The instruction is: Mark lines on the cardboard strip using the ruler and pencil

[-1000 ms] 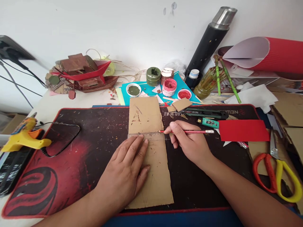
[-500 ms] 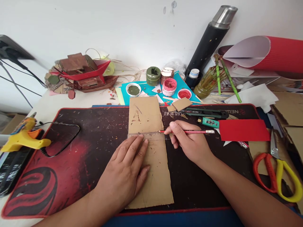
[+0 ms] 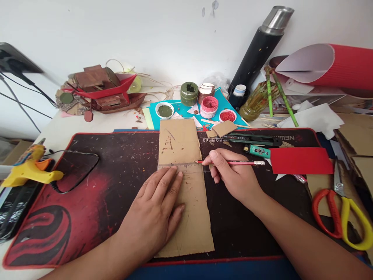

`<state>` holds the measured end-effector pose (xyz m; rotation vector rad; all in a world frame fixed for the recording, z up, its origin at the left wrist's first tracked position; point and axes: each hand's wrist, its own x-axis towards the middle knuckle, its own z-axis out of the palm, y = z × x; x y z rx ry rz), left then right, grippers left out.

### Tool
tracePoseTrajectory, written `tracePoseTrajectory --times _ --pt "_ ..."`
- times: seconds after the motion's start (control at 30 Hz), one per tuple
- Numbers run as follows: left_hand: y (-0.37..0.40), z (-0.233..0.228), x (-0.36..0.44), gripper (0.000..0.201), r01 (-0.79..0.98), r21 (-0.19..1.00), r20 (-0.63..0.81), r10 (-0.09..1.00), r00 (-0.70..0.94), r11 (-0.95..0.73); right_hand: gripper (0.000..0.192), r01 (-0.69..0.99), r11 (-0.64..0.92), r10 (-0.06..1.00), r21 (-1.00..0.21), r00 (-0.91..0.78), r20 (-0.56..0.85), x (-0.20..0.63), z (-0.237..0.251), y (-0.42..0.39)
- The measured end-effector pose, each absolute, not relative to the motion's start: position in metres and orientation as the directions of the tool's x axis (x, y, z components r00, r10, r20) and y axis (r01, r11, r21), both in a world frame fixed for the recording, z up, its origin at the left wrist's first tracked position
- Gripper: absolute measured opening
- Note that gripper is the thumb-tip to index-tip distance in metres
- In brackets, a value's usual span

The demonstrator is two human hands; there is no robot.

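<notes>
A long strip of brown cardboard [image 3: 189, 217] lies upright in my view on the dark mat, with a letter-like mark near its top. Across it runs a clear ruler [image 3: 189, 166]. My left hand [image 3: 157, 202] lies flat on the cardboard, fingers stretched out, fingertips pressing at the ruler's edge. In my right hand [image 3: 233, 175], a red and black pencil [image 3: 239, 162] is pinched between thumb and fingers. Its tip touches the cardboard near the right edge, along the ruler. The pencil's white eraser end points right.
Open paint jars [image 3: 189, 93] stand behind on blue paper. A green utility knife [image 3: 250, 139], red paper [image 3: 301, 160] and scissors [image 3: 339, 210] lie to the right. A yellow glue gun [image 3: 32, 167] sits left, its cable on the mat [image 3: 122, 155]. A model boat [image 3: 110, 93] is back left.
</notes>
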<state>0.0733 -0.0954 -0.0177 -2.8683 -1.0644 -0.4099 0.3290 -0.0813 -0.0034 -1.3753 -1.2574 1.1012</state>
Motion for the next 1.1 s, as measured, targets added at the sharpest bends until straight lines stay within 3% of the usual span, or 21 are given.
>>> tracePoseTrajectory --times 0.47,0.8,1.1 --pt "-0.095 -0.017 0.074 0.058 0.645 0.08 0.276 0.639 0.718 -0.76 0.05 0.113 -0.02 0.997 -0.993 0.076 -0.012 0.328 -0.003 -0.082" --pt "-0.096 -0.018 0.075 0.056 0.644 0.064 0.28 0.633 0.722 -0.763 0.043 0.113 0.038 0.997 -0.993 -0.074 0.03 0.317 -0.003 -0.085" --pt "-0.097 -0.023 0.074 0.056 0.65 0.083 0.309 0.639 0.704 -0.755 0.046 0.094 0.027 0.997 -0.995 -0.069 0.02 0.314 -0.006 -0.084"
